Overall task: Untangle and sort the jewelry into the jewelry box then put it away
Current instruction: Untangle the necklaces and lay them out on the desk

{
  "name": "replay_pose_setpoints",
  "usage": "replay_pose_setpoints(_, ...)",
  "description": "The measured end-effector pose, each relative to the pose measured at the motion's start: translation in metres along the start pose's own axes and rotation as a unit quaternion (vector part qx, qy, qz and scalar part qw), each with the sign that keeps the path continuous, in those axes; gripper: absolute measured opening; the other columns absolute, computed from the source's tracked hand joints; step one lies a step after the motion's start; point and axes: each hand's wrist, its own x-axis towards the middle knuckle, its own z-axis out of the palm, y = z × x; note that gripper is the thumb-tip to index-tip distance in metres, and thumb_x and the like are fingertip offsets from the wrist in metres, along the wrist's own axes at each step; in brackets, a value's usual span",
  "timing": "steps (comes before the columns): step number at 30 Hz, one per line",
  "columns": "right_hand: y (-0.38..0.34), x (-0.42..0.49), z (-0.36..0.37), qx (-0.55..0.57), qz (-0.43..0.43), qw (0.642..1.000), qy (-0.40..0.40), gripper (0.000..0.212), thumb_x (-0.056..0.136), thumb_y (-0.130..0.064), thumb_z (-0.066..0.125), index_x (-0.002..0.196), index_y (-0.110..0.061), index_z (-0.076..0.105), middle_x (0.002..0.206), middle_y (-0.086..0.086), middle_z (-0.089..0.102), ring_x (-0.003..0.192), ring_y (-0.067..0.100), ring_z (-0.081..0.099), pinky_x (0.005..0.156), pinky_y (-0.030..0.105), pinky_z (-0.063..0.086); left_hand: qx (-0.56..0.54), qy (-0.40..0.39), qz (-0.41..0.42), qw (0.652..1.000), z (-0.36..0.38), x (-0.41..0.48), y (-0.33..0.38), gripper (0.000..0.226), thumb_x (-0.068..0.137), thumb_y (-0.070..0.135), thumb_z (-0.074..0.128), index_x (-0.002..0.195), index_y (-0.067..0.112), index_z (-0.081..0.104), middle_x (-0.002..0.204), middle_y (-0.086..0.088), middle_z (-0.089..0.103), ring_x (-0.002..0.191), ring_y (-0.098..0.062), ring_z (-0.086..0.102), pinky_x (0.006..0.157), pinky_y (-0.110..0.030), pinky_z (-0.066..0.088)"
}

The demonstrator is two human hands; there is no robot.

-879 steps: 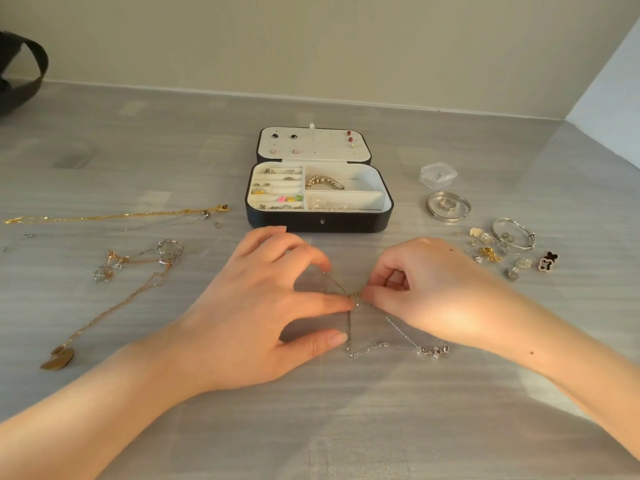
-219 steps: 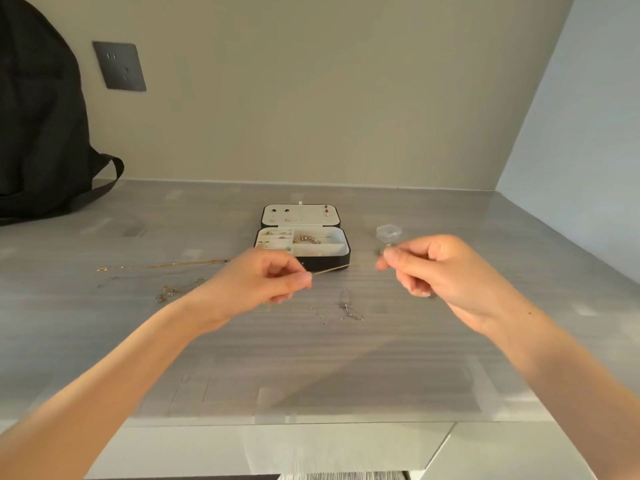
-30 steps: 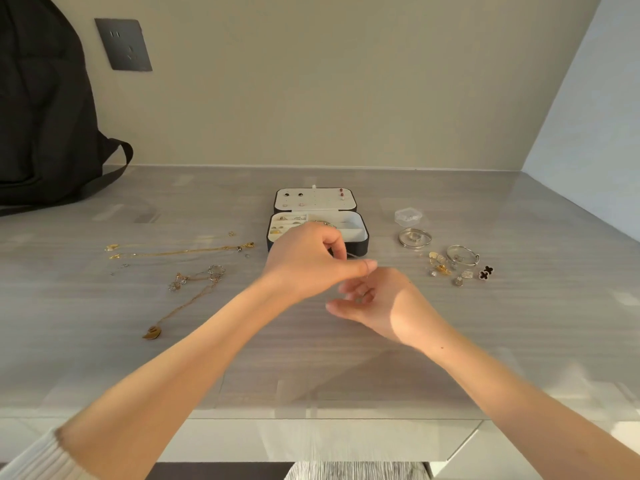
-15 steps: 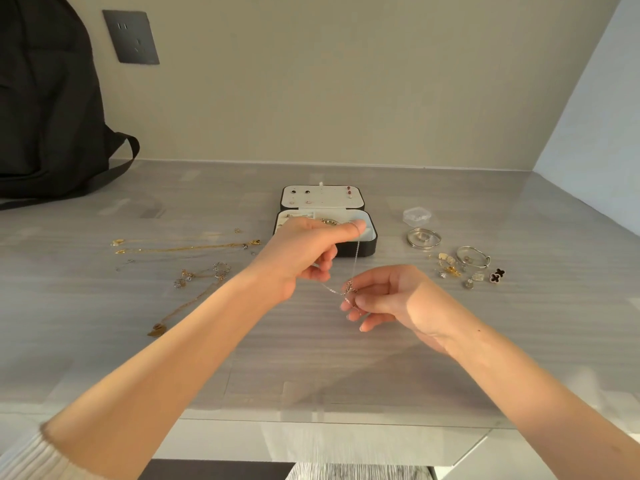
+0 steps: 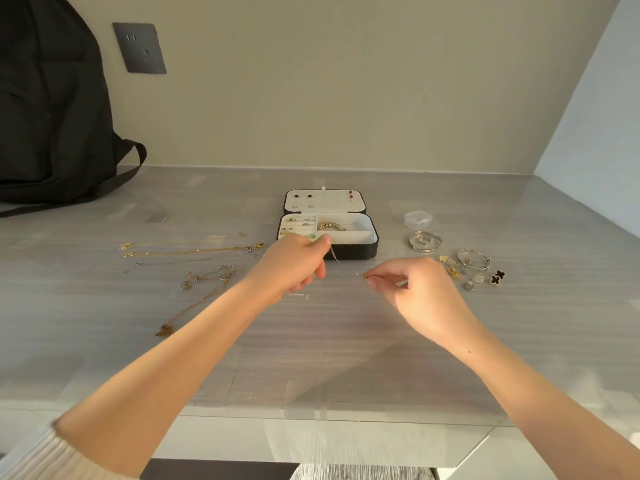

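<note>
Over grey desk (image 5: 311, 348), L hand (image 5: 294, 266) & R hand (image 5: 414, 291), each pinching the thin chain (image 5: 334, 255), are now further apart: looks untangled, ready for jewelry box (image 5: 358, 252).

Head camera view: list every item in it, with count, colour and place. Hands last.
Table: one, grey wood-grain, across the view.
Jewelry box: one, black with white lining, open, table centre.
Silver chain: one, thin, between both hands.
Gold chains: about two, straight, left of the box.
Tangled necklaces: count unclear, rose-gold and silver, front left.
Clear case: one, right of the box.
Round tin: one, silver, nearer than the case.
Bangle: one, silver, far right.
Small charms: several, gold, silver, black, beside the bangle.
Backpack: one, black, back left.
Wall socket: one, dark grey, wall.
Left hand: pinches the chain before the box.
Right hand: pinches the same chain.
</note>
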Motion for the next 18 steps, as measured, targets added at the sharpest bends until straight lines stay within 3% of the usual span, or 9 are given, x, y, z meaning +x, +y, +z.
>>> replay_pose_setpoints(4, 0.005, 0.005, -0.013, -0.001, 0.012, 1.0, -0.011, 0.011, 0.085, -0.018, 0.064, 0.08, -0.022, 0.073, 0.076, -0.014, 0.069, 0.065, -0.006, 0.058, 0.064, 0.005, 0.04, -0.041, 0.006, -0.038, 0.998, -0.002, 0.004, -0.013, 0.053, 0.098, 0.04, 0.031, 0.065, 0.009, 0.056, 0.047, -0.003, 0.045, 0.034, -0.012, 0.034, 0.037, -0.015, 0.026)
replay_pose_setpoints(8, 0.006, 0.008, -0.025, 0.159, 0.071, 0.984, -0.027, 0.018, 0.088, -0.007, 0.059, 0.074, -0.016, 0.067, 0.074, -0.001, 0.072, 0.073, 0.014, 0.065, 0.071, 0.026, 0.052, -0.016, 0.042, -0.002, 0.999, -0.006, 0.007, -0.022, 0.048, 0.095, 0.04, 0.041, 0.061, 0.011, 0.056, 0.044, 0.001, 0.044, 0.039, -0.015, 0.038, 0.046, -0.022, 0.032)
replay_pose_setpoints(10, 0.004, 0.009, -0.032, 0.282, 0.1, 0.954, -0.024, 0.022, 0.09, 0.002, 0.051, 0.075, -0.007, 0.063, 0.076, 0.008, 0.071, 0.074, 0.021, 0.066, 0.072, 0.028, 0.055, -0.024, 0.048, 0.015, 0.998, -0.006, 0.008, -0.026, 0.041, 0.093, 0.034, 0.049, 0.06, 0.011, 0.057, 0.043, 0.003, 0.042, 0.04, -0.015, 0.036, 0.047, -0.022, 0.032)
replay_pose_setpoints(14, 0.004, 0.011, -0.039, 0.5, 0.146, 0.854, -0.012, 0.023, 0.089, 0.005, 0.041, 0.074, -0.002, 0.056, 0.074, 0.02, 0.07, 0.069, 0.029, 0.068, 0.068, 0.033, 0.059, -0.072, 0.026, 0.031, 0.997, -0.009, 0.006, -0.029, 0.031, 0.088, 0.029, 0.061, 0.061, 0.013, 0.059, 0.048, 0.002, 0.042, 0.044, -0.012, 0.035, 0.044, -0.018, 0.031)
replay_pose_setpoints(18, 0.0, 0.013, -0.035, 0.598, 0.166, 0.784, -0.02, 0.02, 0.088, -0.001, 0.036, 0.078, -0.003, 0.053, 0.074, 0.021, 0.069, 0.071, 0.031, 0.069, 0.069, 0.037, 0.059, -0.037, -0.052, 0.087, 0.994, -0.015, -0.005, -0.028, 0.018, 0.086, 0.03, 0.063, 0.074, 0.018, 0.069, 0.067, 0.011, 0.064, 0.059, -0.002, 0.052, 0.051, -0.005, 0.036)
